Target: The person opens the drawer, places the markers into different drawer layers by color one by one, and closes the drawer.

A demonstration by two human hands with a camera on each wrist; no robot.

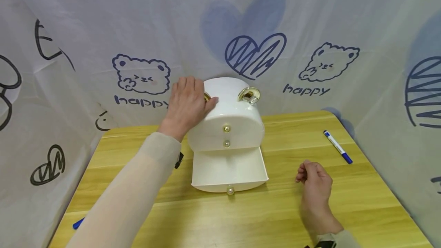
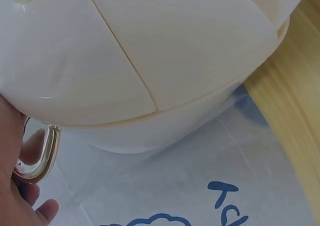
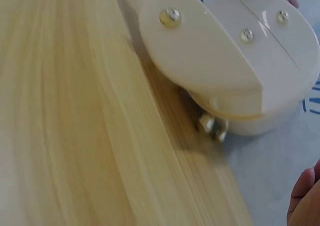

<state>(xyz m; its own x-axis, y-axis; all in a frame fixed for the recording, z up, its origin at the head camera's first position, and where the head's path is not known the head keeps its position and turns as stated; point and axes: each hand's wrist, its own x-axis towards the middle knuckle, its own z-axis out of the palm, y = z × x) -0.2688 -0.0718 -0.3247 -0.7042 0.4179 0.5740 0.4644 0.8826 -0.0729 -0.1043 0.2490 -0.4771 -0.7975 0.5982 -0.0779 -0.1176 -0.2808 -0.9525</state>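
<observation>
White box [image 1: 208, 135] sits on the wooden surface [image 1: 365, 198] with its lower drawer [image 1: 229, 167] sticking out the front. Left hand [image 1: 188, 100] is up at the gold handle [image 2: 49, 158] on the box's left, grip curled right around it. Right hand [image 1: 316, 185] is off to the right of the box, grip just loosely curled, and a blue-and-white marker [image 1: 337, 146] lies further right of the box.
</observation>
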